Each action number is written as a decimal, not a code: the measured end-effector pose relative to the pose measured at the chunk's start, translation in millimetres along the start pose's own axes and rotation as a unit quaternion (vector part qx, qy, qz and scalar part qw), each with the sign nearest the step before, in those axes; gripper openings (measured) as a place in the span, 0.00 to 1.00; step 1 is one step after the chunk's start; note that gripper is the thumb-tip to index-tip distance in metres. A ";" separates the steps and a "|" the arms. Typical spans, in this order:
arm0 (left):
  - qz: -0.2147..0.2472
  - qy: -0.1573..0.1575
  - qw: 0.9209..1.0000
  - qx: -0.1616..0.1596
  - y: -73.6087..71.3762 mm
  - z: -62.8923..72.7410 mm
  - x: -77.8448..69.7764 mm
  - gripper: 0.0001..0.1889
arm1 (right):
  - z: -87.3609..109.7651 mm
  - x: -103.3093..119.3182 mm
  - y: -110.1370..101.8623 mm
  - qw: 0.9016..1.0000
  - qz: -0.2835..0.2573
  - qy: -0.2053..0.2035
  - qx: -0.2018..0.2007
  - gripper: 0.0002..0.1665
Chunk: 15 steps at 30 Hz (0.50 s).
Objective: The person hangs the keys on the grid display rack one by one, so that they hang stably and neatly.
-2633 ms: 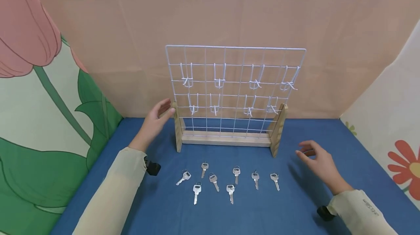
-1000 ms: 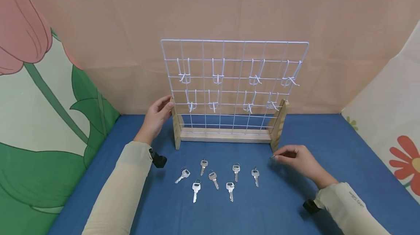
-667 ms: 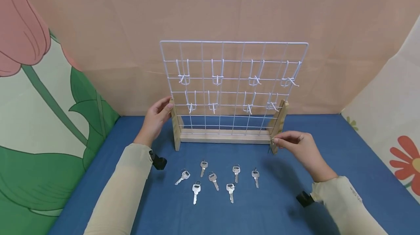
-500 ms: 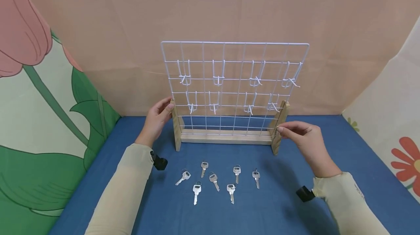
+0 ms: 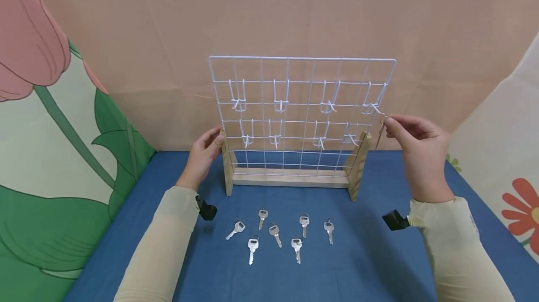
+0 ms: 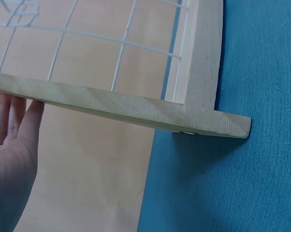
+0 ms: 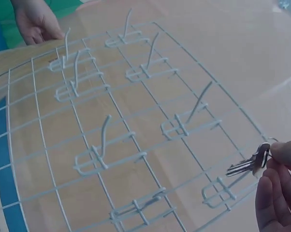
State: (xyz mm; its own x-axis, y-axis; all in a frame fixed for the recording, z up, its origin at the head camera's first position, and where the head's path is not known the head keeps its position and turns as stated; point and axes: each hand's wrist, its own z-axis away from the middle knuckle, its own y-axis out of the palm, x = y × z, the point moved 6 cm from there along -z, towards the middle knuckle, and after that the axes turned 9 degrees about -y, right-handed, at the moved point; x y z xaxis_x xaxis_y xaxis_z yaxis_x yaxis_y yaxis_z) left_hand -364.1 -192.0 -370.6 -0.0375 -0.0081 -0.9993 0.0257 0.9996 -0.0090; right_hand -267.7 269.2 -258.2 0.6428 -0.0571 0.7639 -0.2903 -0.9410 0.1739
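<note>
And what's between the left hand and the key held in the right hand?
The wire rack with its hooks stands between the left hand and that key, as the head view shows.

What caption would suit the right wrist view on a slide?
Right hand pinching a key beside a hooked white wire grid, left hand beyond.

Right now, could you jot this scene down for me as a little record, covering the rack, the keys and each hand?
Rack: white wire grid on a wooden stand
Hooks: eight, in two rows of four
Loose keys: seven, lying on the blue surface before the rack
Left hand: touches the stand's left end
Right hand: pinches one key by the upper row's far-right hook
Held key's ring: cannot tell whether it is on the hook
Other seven hooks: no keys
</note>
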 end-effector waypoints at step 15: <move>-0.001 0.006 1.000 0.003 0.6 0.4 1.3 0.28 | -25.5 -26.7 5.6 0.998 0.051 0.030 0.004 0.18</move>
State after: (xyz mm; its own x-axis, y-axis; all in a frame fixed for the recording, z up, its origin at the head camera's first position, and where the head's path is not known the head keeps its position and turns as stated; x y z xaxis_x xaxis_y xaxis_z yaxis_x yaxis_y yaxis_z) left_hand -363.7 -191.4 -371.9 -0.0498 -0.0094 -0.9987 0.0310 0.9995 -0.0109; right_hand -304.5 273.9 -261.8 0.5660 -0.1322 0.8138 -0.3461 -0.9340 0.0890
